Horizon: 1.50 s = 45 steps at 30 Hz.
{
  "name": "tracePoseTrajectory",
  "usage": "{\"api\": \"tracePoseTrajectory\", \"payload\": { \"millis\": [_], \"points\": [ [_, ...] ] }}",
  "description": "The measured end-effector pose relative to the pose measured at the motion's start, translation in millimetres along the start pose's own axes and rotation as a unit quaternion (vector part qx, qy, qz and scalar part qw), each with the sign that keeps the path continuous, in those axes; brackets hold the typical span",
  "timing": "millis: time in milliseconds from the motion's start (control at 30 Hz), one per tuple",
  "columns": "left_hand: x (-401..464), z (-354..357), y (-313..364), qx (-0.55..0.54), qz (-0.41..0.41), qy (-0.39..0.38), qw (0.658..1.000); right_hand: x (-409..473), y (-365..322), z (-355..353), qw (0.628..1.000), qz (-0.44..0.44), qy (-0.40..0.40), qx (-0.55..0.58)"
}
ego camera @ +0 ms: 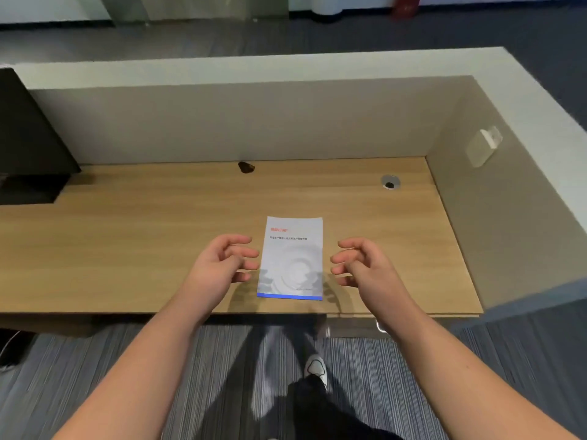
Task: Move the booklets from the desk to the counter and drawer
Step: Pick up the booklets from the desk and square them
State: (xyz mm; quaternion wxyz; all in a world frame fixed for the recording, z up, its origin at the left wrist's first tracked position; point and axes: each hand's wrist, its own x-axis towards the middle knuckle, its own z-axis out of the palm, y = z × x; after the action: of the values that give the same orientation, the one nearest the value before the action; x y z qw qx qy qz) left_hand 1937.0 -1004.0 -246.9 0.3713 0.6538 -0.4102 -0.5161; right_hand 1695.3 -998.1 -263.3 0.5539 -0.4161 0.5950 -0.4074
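A pale grey booklet (292,258) with red lettering at its top and a blue strip along its near edge lies flat on the wooden desk (127,249), close to the front edge. My left hand (222,265) hovers just left of it, fingers curled and spread, holding nothing. My right hand (362,265) hovers just right of it in the same pose, also holding nothing. Neither hand touches the booklet. Whether more booklets lie under the top one cannot be told.
A raised white counter ledge (254,66) runs behind and to the right of the desk above grey partition walls. A black monitor (28,138) stands at far left. A cable grommet (390,181) and a small dark object (246,167) sit near the back. A drawer handle (379,327) shows under the desk's right front.
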Motion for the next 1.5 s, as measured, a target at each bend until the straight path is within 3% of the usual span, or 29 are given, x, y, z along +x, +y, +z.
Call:
{"api": "tracePoseTrajectory", "payload": {
  "millis": [167,300,400,467,633,733,833,933,1200,1333,1500],
  "points": [
    [76,14,-38,0.037,-0.084,0.016,0.996,67,46,5,0.995,0.085,0.009,-0.059],
    [123,24,-99,0.104,-0.181,0.032,0.978,111,105,20,0.967,0.18,0.005,-0.18],
    [139,34,-135,0.148,-0.24,0.016,0.959,127,138,34,0.944,0.263,0.044,-0.196],
    [147,43,-145,0.186,-0.232,-0.006,0.955,139,151,46,0.933,0.286,0.086,-0.201],
    [163,50,-151,0.234,-0.233,0.026,0.944,154,157,71,0.922,0.308,0.121,-0.202],
    [179,39,-156,0.243,-0.228,-0.026,0.942,163,161,73,0.918,0.331,0.141,-0.167],
    [187,25,-155,0.109,-0.282,-0.119,0.946,169,165,68,0.919,0.342,0.156,-0.12],
    [191,17,-156,-0.004,-0.348,-0.164,0.923,172,168,61,0.921,0.362,0.118,-0.079],
    [199,15,-151,0.021,-0.336,-0.208,0.918,167,166,43,0.934,0.336,0.11,-0.056],
    [202,26,-152,0.114,-0.323,-0.167,0.924,161,173,45,0.928,0.316,0.189,-0.06],
    [198,35,-161,0.105,-0.322,-0.086,0.937,151,172,44,0.93,0.271,0.245,-0.029]
  ]
}}
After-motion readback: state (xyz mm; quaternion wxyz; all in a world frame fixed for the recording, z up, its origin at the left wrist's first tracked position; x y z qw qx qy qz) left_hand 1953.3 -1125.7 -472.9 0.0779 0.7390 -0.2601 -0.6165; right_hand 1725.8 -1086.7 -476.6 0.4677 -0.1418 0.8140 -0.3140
